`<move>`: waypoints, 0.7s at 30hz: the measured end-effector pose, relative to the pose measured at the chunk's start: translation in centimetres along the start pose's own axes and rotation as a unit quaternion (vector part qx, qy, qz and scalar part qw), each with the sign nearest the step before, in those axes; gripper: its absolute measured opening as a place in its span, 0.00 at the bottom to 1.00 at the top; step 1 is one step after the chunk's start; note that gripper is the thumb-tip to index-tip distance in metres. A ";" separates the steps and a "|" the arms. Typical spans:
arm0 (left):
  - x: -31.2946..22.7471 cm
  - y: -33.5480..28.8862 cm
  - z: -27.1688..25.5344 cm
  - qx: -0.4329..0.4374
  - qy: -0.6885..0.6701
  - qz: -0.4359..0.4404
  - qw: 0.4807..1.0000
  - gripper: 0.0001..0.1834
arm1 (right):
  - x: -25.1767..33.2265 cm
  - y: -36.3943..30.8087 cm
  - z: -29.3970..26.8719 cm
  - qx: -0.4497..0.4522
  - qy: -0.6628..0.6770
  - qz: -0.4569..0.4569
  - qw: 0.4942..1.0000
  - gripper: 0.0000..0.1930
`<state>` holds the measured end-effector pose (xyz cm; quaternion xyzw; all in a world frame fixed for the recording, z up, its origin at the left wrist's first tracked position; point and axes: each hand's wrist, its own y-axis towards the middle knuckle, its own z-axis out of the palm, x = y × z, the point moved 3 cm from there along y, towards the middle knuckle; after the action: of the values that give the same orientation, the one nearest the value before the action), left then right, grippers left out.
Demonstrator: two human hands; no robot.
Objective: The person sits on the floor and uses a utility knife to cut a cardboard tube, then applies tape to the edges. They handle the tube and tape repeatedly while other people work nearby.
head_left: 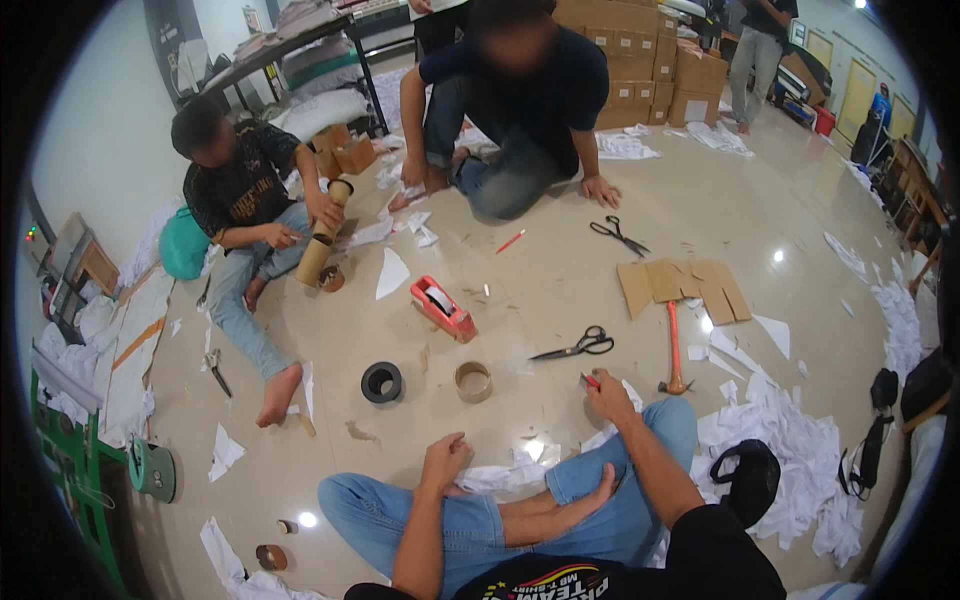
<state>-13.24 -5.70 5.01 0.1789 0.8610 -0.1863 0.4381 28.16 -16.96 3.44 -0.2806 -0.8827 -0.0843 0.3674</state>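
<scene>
I sit cross-legged on a shiny tiled floor. My left hand [445,460] hovers by my left knee, its fingers loosely bent and apart, with nothing visible in them. My right hand [611,399] is closed around a small red-handled tool [590,380], most of it hidden by the fingers. Just beyond that hand lie black-handled scissors [580,345]. A hammer [674,350] with an orange handle rests to their right. In front of me are a black tape roll [381,383], a brown tape roll [473,381] and a red tape dispenser [443,308].
White cloth scraps [780,450] pile up at my right beside a black cap [748,482]. Cut cardboard [685,288] and more scissors [619,236] lie farther off. One person [240,190] at left handles a cardboard tube [322,240]; another [510,110] squats ahead.
</scene>
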 end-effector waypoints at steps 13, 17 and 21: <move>-0.9 1.6 2.5 0.060 -0.018 0.003 0.998 0.21 | -3.0 0.7 2.6 -0.018 -0.002 -0.032 0.999 0.39; -1.6 1.2 2.3 0.054 -0.020 -0.004 0.998 0.14 | -0.9 -0.2 1.2 -0.046 0.020 -0.037 0.998 0.36; -0.3 1.9 2.2 0.055 -0.019 -0.027 0.998 0.18 | 0.2 -0.6 -0.4 -0.044 0.039 -0.004 0.998 0.34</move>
<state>-10.64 -5.13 3.75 0.1762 0.8455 -0.2488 0.4383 27.96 -17.50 3.86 -0.2893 -0.8643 -0.1355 0.3885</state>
